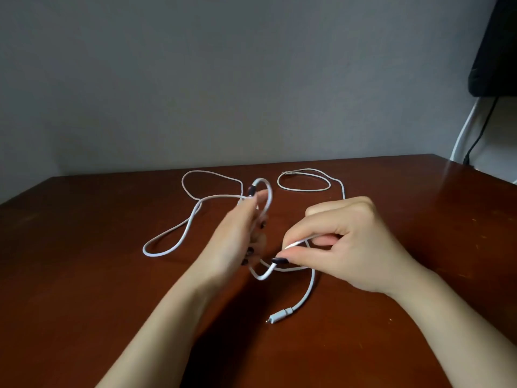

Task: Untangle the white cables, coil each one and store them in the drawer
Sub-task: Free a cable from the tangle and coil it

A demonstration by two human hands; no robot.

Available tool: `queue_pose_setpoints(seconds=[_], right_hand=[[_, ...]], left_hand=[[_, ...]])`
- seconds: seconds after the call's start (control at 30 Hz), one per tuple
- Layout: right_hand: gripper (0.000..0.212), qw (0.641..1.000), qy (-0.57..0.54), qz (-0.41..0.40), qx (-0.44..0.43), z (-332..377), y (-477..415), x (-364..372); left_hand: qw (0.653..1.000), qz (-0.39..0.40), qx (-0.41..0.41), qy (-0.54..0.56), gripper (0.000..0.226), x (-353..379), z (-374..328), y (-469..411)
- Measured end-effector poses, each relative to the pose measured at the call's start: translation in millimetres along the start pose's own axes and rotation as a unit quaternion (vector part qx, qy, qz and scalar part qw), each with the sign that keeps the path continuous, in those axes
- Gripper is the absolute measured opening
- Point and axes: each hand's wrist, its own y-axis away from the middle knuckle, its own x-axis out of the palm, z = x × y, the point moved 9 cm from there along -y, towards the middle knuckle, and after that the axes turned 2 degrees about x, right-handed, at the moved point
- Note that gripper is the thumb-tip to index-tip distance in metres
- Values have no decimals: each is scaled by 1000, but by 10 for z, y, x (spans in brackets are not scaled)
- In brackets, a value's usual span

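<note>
Coiling the thick white cable (307, 294) mid-frame: my left hand (237, 233) grips its loop and my right hand (344, 247) pinches a strand. I'd feed slack evenly, clear of the thin cable (303, 190) at upper centre. No drawer in view.

We count 2 hands, the left hand (237, 236) and the right hand (344, 242); 1 surface (84, 275); seemingly 2 white cables, 1 thick cable (179, 233) and 1 thin cable (305, 189); 1 plug (281, 315); 1 black cord (479, 130).

On the table (84, 289), one cable loop (144, 249) lies left of the left hand (237, 239), another loop (303, 189) behind the right hand (347, 245), a plug (281, 314) before it.
</note>
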Motion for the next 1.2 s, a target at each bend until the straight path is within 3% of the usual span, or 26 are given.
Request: queue_pose_setpoints(seconds=[0.1,0.2,0.27,0.3,0.43,0.53,0.67,0.73,0.9,1.07,1.2], right_hand=[[12,998,-47,-40,19,-19,-13,-120],[18,990,-71,-106,60,-154,-5,-265],[28,985,-78,-134,78,-234,5,-302],[33,982,-89,-142,84,-265,10,-304],[41,979,-92,-155,95,-333,24,-322],[39,978,-71,-173,90,-333,30,-361],[29,975,-81,-188,88,-344,26,-399],[27,970,-84,-205,96,-372,25,-445],[24,972,-33,-217,79,-357,47,-467],[22,966,88,-241,7,-147,80,-509],[18,958,167,-231,-36,-32,93,-476]], left_hand=[[999,46,1,9,37,197,-3,-6],[994,94,28,56,59,351,-101,109],[971,217,103,13,50,469,-225,394],[961,258,75,64,42,517,-220,454],[953,258,-18,154,34,581,-161,360],[931,323,-35,169,31,669,-95,411],[892,365,-41,263,45,696,-149,445],[886,369,-34,280,40,688,-177,453],[898,367,-28,242,40,702,-172,465],[907,385,-23,170,40,707,-131,497],[915,367,-59,155,43,699,-48,478]])
